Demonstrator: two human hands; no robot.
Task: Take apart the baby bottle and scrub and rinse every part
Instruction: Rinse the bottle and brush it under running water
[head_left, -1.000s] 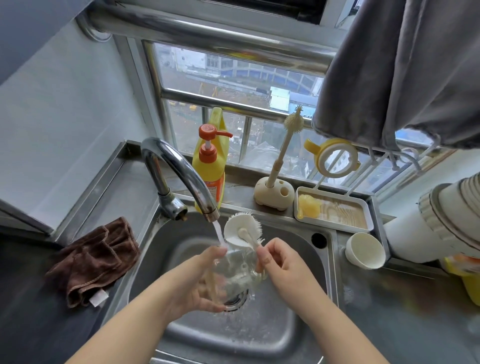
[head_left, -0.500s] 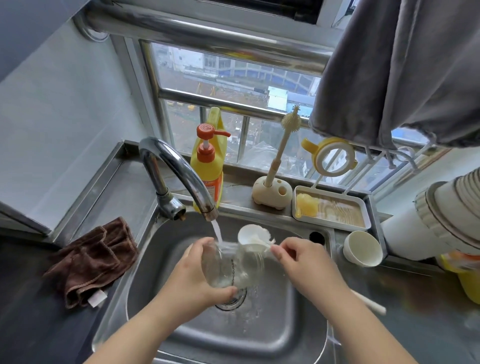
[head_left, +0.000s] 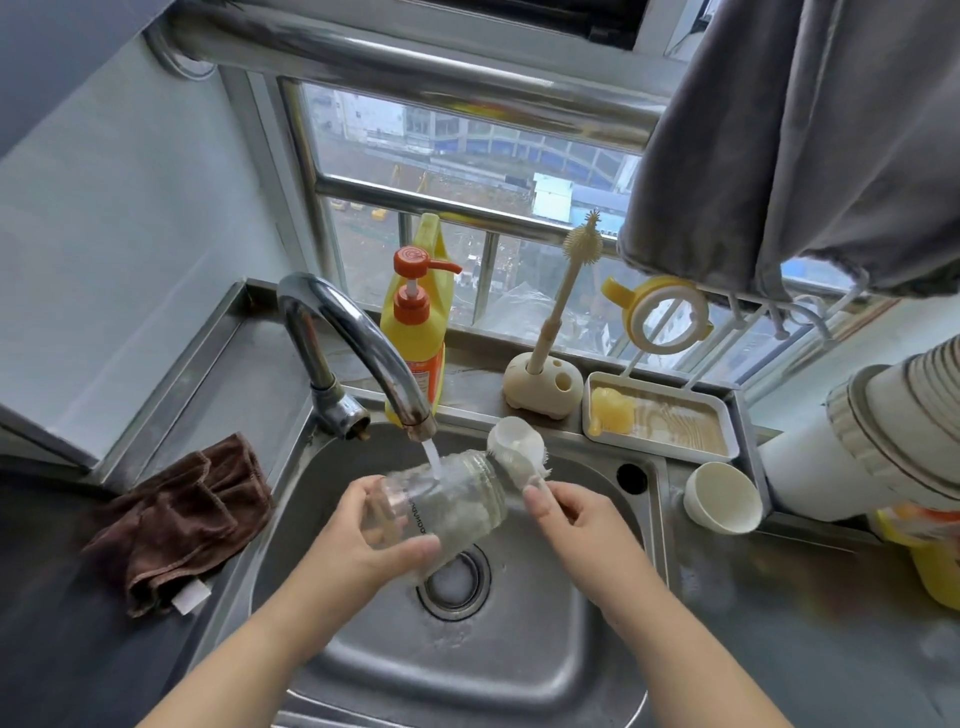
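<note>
From the head camera, I see my left hand (head_left: 358, 540) wrapped around the clear glass baby bottle (head_left: 441, 501), tipped sideways under the tap's water. My right hand (head_left: 582, 525), just beside its mouth, pinches the white round brush (head_left: 517, 449) poking in.

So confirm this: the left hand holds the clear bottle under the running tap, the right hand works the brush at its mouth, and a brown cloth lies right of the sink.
Wrong on one point: the head view shows the brown cloth lying left of the sink, not right.
</note>
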